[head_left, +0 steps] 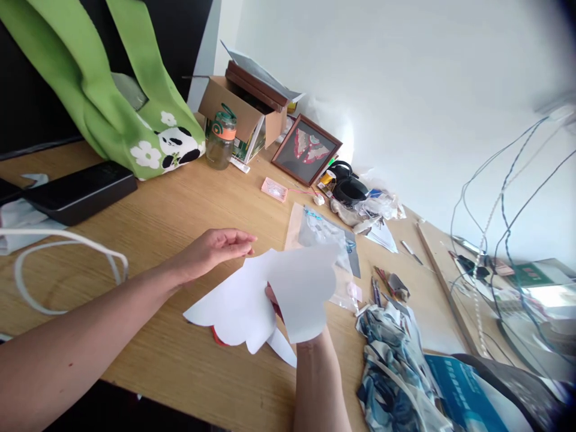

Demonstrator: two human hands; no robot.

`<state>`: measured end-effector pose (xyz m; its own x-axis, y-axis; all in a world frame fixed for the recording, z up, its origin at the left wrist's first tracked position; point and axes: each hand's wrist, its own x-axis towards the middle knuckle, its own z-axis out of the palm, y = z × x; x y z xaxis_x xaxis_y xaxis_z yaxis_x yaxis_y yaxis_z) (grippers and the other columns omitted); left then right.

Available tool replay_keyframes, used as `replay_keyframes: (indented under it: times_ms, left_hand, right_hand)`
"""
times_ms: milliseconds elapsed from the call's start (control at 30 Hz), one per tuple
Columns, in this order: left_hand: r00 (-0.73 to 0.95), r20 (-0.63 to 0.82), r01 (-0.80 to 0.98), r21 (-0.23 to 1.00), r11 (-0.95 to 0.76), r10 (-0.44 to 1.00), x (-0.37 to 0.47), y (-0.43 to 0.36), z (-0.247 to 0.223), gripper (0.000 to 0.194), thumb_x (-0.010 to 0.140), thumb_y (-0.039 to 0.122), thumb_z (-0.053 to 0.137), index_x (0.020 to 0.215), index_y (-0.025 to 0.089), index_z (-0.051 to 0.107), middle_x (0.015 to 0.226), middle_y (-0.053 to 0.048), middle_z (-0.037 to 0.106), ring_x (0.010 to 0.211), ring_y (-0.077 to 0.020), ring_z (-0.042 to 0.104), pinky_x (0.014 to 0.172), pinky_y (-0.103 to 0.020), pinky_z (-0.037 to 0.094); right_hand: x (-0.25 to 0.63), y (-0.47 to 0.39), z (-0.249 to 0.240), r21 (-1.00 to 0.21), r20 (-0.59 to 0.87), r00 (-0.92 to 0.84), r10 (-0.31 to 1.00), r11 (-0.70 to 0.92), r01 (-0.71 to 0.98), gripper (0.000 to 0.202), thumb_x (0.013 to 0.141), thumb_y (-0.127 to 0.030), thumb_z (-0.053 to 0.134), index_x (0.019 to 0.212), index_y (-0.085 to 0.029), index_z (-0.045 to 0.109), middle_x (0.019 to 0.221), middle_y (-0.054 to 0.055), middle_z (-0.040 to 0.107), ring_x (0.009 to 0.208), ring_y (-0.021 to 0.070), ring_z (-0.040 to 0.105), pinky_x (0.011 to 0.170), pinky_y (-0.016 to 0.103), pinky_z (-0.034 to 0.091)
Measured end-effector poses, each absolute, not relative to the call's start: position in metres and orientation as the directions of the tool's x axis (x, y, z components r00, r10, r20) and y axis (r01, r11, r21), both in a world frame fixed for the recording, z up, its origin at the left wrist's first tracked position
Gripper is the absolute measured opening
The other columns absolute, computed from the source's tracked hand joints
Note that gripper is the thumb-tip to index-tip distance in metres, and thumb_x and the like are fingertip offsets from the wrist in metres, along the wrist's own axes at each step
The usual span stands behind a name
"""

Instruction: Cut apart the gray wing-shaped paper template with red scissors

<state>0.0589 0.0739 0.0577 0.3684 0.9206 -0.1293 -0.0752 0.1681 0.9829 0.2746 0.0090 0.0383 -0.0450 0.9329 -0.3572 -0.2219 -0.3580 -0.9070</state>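
A white sheet of paper with scalloped, cut edges is raised over the wooden table in front of me. One part of it curls up and covers most of my right hand. A few right-hand fingertips show in the gap between the two paper parts, gripping the sheet. Left of the paper, my left hand hovers palm inward, its fingers loosely stretched and nothing in them; the fingertips are close to the sheet's upper edge. Under the paper, a small red edge and a pointed white piece stick out.
A green panda bag, a bottle and a cardboard box stand at the back. A framed butterfly piece leans there. Clear plastic bags lie beyond the paper; a blue-grey cloth is on the right.
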Motion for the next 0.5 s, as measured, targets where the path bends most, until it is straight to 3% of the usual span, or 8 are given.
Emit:
replay_keyframes:
  times_ms: [233,400,500]
  left_hand:
    - [0.674,-0.252,-0.131,0.884,0.448,0.694,0.064,0.067,0.056,0.035,0.075,0.046,0.073,0.097,0.018,0.072,0.101,-0.009,0.073,0.094,-0.0277,0.067,0.08,-0.035,0.05]
    - [0.643,-0.355,-0.075,0.853,0.516,0.679,0.067,0.065,0.049,0.03,0.066,0.038,0.079,0.086,0.016,0.072,0.085,-0.007,0.073,0.07,-0.0211,0.066,0.064,-0.03,0.048]
    - [0.587,-0.342,-0.137,0.851,0.506,0.734,0.068,0.065,0.048,0.024,0.066,0.035,0.079,0.079,0.016,0.07,0.077,-0.004,0.071,0.072,-0.0211,0.066,0.067,-0.031,0.049]
  right_hand:
    - [0.268,0.009,0.038,-0.891,-0.402,-0.099,0.91,-0.413,-0.186,0.02,0.062,-0.034,0.083,0.073,-0.026,0.07,0.076,-0.001,0.068,0.072,0.0178,0.059,0.071,0.034,0.048]
    - [0.271,0.017,0.027,-0.888,-0.431,-0.178,0.885,-0.451,-0.093,0.029,0.042,-0.034,0.083,0.068,-0.034,0.071,0.077,0.009,0.071,0.072,0.0299,0.064,0.064,0.046,0.045]
    - [0.273,0.018,0.025,-0.905,-0.404,-0.169,0.899,-0.42,-0.072,0.034,0.044,-0.038,0.083,0.076,-0.037,0.073,0.086,0.011,0.073,0.081,0.0335,0.066,0.066,0.049,0.048]
